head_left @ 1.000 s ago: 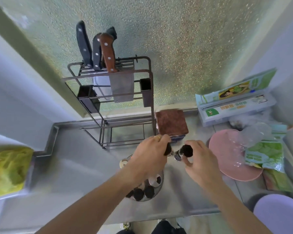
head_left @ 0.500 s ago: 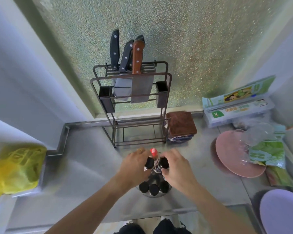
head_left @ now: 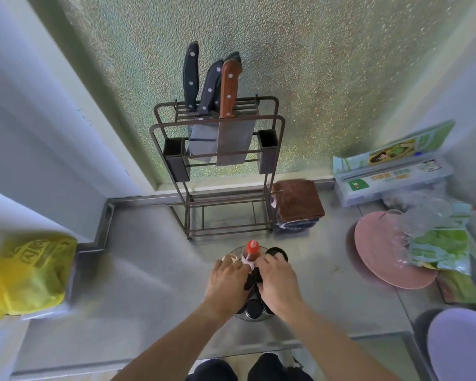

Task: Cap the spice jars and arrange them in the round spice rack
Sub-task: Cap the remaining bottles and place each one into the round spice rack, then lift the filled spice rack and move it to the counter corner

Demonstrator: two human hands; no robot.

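The round spice rack [head_left: 254, 318] stands on the steel counter just in front of me, with black-capped spice jars [head_left: 253, 307] in its near slots. A red-tipped post [head_left: 252, 247] rises from its far side, and another black jar cap [head_left: 277, 253] shows beside it. My left hand [head_left: 227, 280] and my right hand [head_left: 278, 283] are side by side on top of the rack. Each has its fingers curled round a black-capped jar in the middle of the rack. The hands hide most of those two jars.
A metal knife rack [head_left: 217, 166] with several knives stands behind the spice rack. A folded brown cloth [head_left: 297, 204], a pink plate [head_left: 379, 259], green packets [head_left: 440, 248] and a wrap box [head_left: 390, 177] lie right. A yellow bag [head_left: 25, 273] sits left, a pale purple plate [head_left: 462, 345] front right.
A second ago both hands held jars up beside the rack. They have come down onto the rack with the jars. The view has shifted so the rack sits centred in front of me.
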